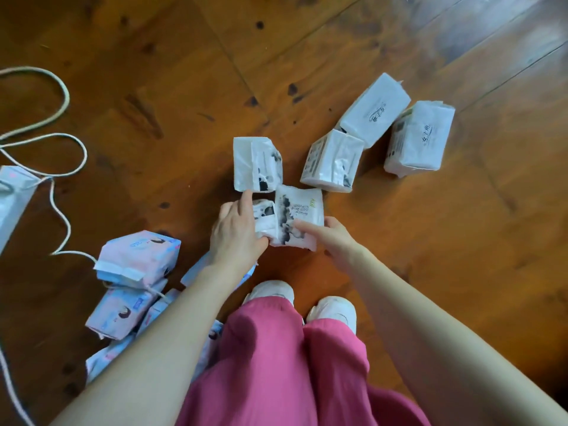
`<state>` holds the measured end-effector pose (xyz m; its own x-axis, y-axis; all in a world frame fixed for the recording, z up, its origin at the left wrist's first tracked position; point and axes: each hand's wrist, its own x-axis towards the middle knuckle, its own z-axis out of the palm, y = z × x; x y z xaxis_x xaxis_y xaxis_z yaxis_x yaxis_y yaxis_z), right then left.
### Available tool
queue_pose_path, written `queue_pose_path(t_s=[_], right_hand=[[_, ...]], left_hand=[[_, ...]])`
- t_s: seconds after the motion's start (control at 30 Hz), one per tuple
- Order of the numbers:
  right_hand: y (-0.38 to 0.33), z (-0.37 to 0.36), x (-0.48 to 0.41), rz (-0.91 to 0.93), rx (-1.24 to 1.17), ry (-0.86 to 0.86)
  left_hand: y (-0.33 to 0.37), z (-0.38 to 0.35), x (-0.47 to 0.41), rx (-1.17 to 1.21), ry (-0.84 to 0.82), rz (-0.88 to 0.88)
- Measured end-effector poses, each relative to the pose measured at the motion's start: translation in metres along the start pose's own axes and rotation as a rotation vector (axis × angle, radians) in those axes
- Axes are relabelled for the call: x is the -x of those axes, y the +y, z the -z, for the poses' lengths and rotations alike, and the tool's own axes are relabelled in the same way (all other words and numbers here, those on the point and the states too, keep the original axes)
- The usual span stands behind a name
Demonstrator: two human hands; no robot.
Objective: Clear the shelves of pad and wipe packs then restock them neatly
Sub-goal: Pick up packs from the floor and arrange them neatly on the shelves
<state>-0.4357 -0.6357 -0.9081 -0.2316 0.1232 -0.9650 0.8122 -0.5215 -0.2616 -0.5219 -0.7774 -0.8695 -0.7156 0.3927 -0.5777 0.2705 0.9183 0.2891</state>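
Grip of left hand [236, 233] and right hand [333, 238] snug around white pack [299, 215] on floor [415, 247].

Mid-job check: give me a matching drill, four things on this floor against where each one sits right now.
Things
1. white soft pack with black ink print
2. pink and blue plastic packs
3. pale looped cord
4. white shoes

Places
A. far left, trailing over the wooden floor
B. heaped at lower left
C. gripped between the left hand and right hand
D. below the hands, at the hems of the pink trousers

Pairs: 1-C, 2-B, 3-A, 4-D.
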Motion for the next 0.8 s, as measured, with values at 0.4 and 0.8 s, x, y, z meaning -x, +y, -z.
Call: queue_pose_path(t_s=[0.4,0.8], right_hand=[[-0.022,0.022,0.153,0.138,-0.158,0.124],[-0.054,0.097,0.403,0.205,-0.471,0.298]], left_hand=[[0.05,0.105,0.094,0.283,-0.014,0.089],[0.18,0.271,0.202,0.895,0.021,0.093]])
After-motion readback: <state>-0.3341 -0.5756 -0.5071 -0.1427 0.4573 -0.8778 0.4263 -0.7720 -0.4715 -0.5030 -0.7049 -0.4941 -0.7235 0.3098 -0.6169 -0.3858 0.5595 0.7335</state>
